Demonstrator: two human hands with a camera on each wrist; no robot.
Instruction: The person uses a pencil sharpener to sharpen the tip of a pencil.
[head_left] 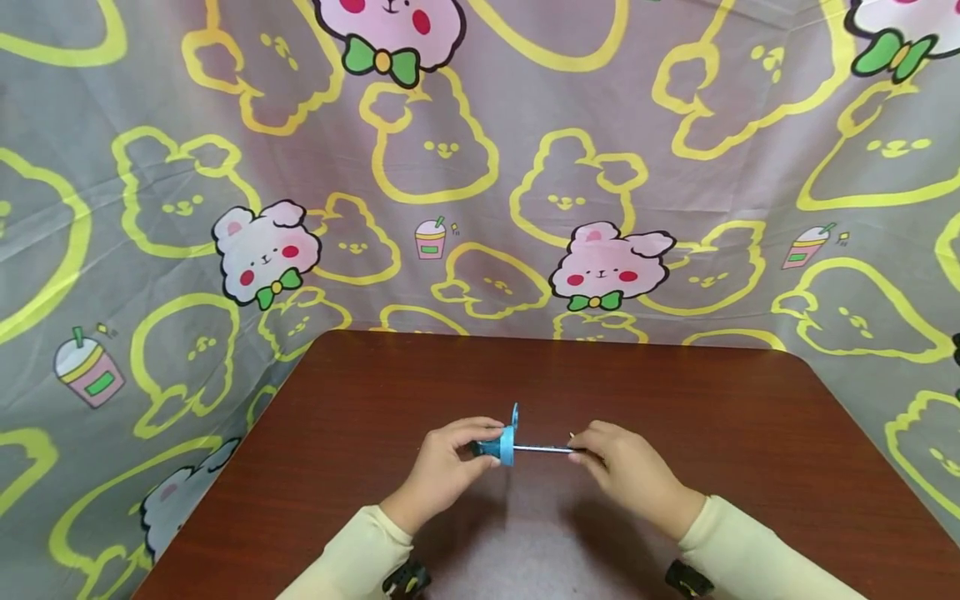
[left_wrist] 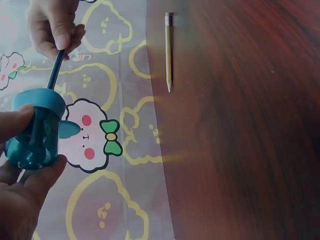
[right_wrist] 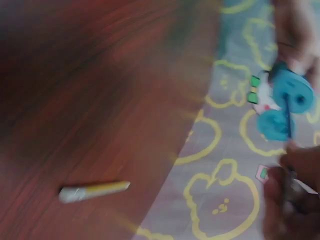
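Note:
My left hand (head_left: pixel 450 467) grips a small blue pencil sharpener (left_wrist: pixel 40 132) with a see-through body, thumb on one side and fingers on the other. Its round lid (left_wrist: pixel 69 129) hangs swung away from the top. Into a hole in the top runs a dark pencil (head_left: pixel 542 449), whose inserted end is hidden. My right hand (head_left: pixel 630 471) pinches this pencil between thumb and fingers; its far end is mostly covered by the hand. The right wrist view is blurred, but it shows the sharpener top with two holes, the pencil standing in one.
On the brown table (head_left: pixel 375 383) lies a short yellow pencil (left_wrist: pixel 169 55) with a metal band at one end, apart from both hands. In the head view my right hand mostly hides it. A grey cloth (head_left: pixel 480 167) with cartoon prints hangs around the table.

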